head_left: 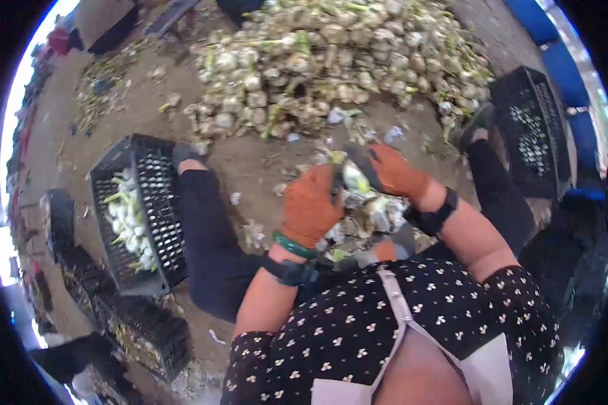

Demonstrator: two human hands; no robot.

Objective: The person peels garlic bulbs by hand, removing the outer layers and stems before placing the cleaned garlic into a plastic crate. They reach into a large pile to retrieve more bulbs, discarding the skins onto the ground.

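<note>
Garlic bulb (355,181) clamped between both gloved hands, just above the lap. Left hand (311,206) curled shut against its near side, fingers mostly hidden behind the orange glove back. Right hand (393,172) closed over its top from the far side, with something dark under the fingers, blade or glove trim, cannot tell which. Directly beneath the hands, a small lap pile (375,217) of more bulbs, close under both palms. Judging by what lies around, well short of halfway. Beyond the hands, a big heap (331,61) of rough, stalked garlic, spread wide and looking untouched. Out past the left hand, on the far side of the black-trousered left leg (209,229), a black crate (152,155) holding only a shallow layer of white, clean-looking bulbs (128,219), with much room left. Out past the right hand, beyond the right leg (500,196), a second crate (513,94) with a few pale bulbs showing inside, and behind it something blue (561,67), too cut off to name. Between the hands and the heap, only bare dirt and loose skins (331,145), nothing solid barring the reach. Toward the first crate, the left leg lies across the way. Back behind the left elbow, more stacked crates (142,331), some with scraps in them.
</note>
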